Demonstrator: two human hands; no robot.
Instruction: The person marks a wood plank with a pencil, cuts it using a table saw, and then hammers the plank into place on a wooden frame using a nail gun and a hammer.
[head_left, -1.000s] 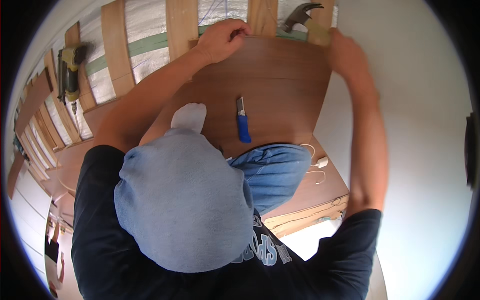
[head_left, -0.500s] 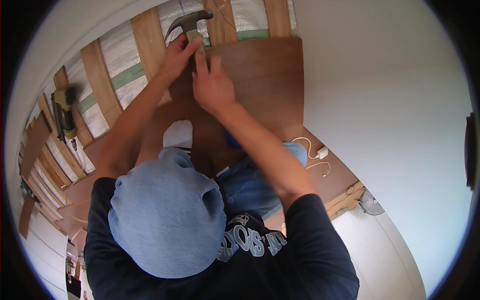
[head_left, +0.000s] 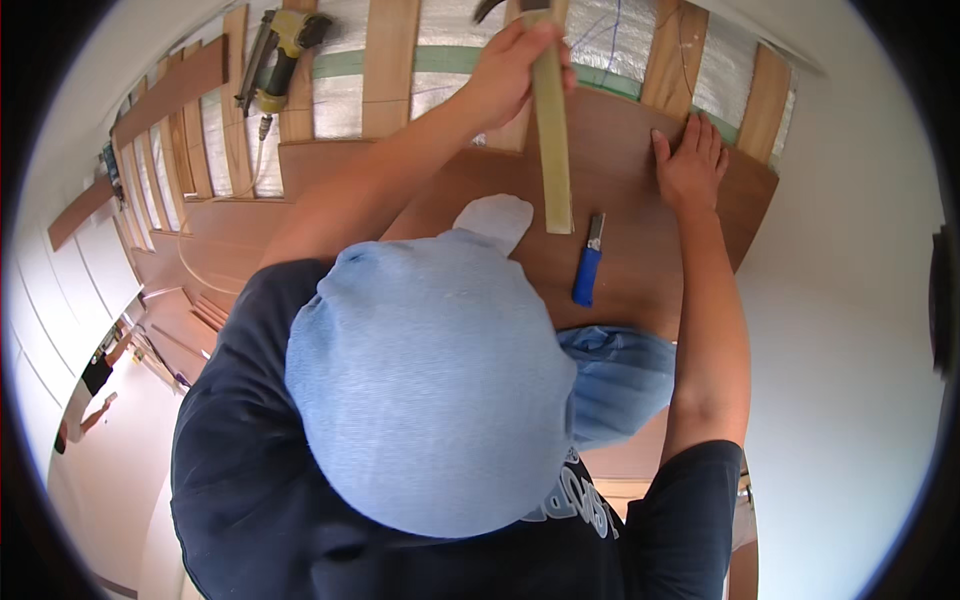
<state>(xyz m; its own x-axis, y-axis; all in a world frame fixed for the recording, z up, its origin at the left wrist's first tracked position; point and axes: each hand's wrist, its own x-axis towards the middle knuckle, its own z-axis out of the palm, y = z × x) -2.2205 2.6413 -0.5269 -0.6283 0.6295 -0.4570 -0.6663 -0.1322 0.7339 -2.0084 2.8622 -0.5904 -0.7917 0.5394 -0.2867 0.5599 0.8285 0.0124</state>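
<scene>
My left hand (head_left: 512, 72) is closed round a hammer (head_left: 552, 140) high on its pale yellow-green handle, close to the dark head. The head is partly cut off by the top of the picture, and the handle points back toward me. My right hand (head_left: 692, 168) lies flat with fingers spread on the far right part of a brown floorboard (head_left: 625, 170), its fingertips at the board's far edge. Between my arms, a blue-handled tool with a metal blade (head_left: 588, 265), like a utility knife, rests on the brown boards.
Beyond the boards run wooden battens (head_left: 390, 70) over silvery foil sheet (head_left: 340, 120) with green tape. A nail gun (head_left: 275, 62) with a hose lies at upper left. A white wall (head_left: 850, 250) stands at right. Another person (head_left: 85, 420) is at far lower left.
My right hand has left the hammer and moved right onto the board. The left hand still holds the hammer, its handle now in fuller view. The view has swung left, and the blue-handled tool shows clearly.
</scene>
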